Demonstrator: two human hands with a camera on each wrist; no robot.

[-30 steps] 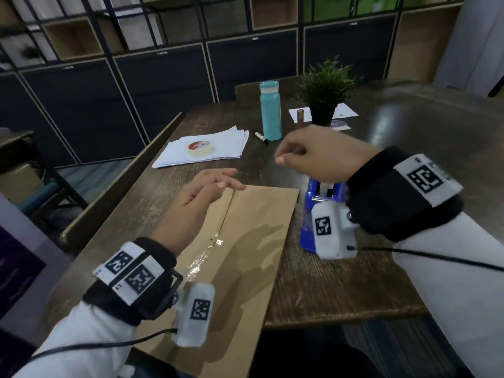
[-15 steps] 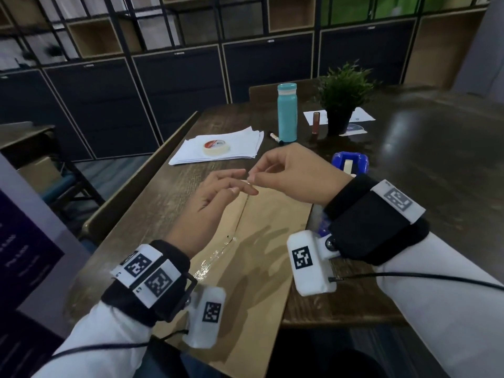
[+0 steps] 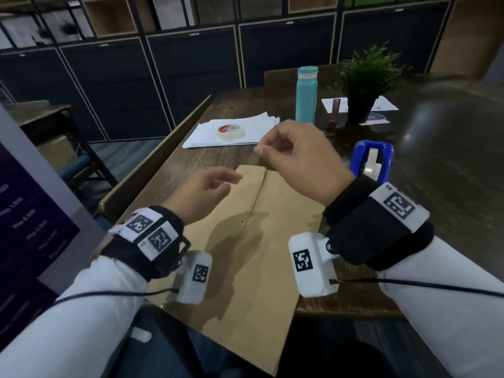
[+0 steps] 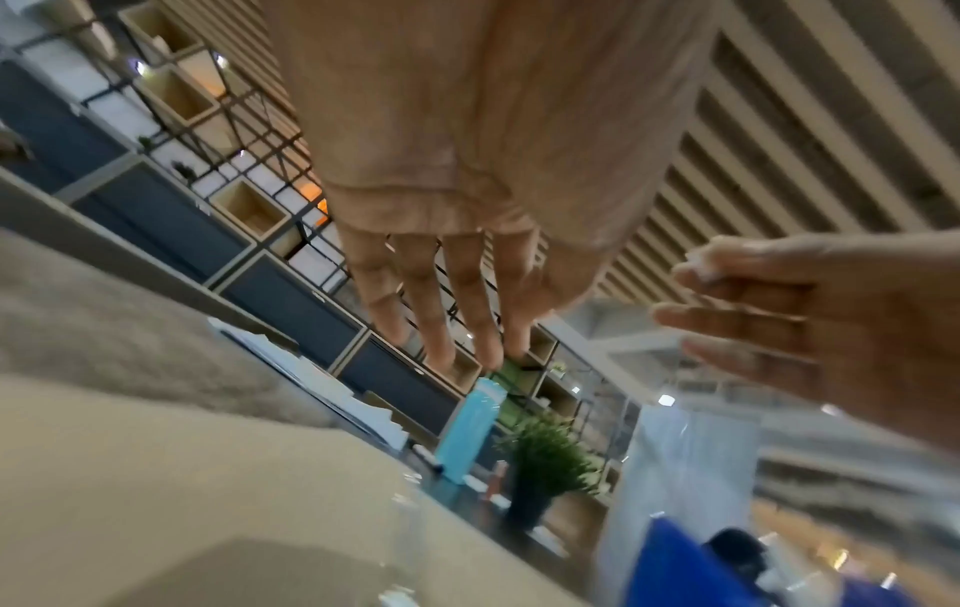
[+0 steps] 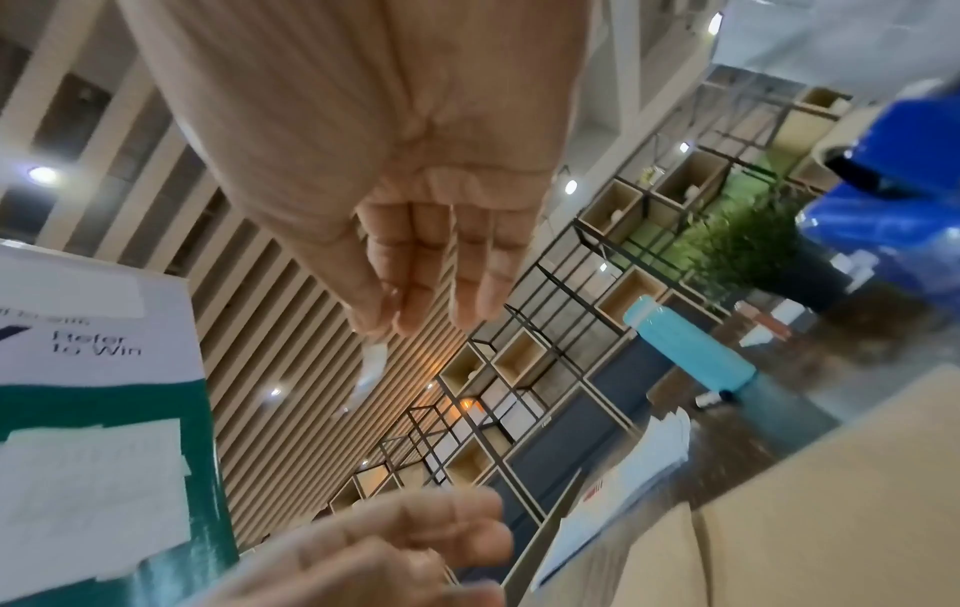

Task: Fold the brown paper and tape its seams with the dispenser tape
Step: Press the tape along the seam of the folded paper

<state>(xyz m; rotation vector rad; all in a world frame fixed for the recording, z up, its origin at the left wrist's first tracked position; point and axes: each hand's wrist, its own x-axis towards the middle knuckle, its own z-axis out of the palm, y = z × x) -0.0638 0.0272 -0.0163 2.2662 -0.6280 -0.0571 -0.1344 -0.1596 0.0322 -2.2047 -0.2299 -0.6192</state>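
While your right hand seems to pinch a limp, sticky strip of tape and your left hand hovers relaxed and empty, press the light, creasable brown paper, overhanging the table's near edge, beside its seam.

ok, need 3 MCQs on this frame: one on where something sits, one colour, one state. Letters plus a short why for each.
1. Where does the masking tape roll lie?
A. on the stack of white sheets
B. on the brown paper
C. inside the tape dispenser

2. What colour is the tape dispenser?
A. red
B. blue
C. white

3. What is the right hand doing?
A. lying flat on the table
B. gripping the bottle
C. pinching a strip of clear tape above the paper

Answers:
1 A: the roll rests on the white stack, beyond the brown paper.
2 B: its body is blue in every view.
3 C: thumb and forefinger meet, and the right wrist view shows a clear strip hanging from them.
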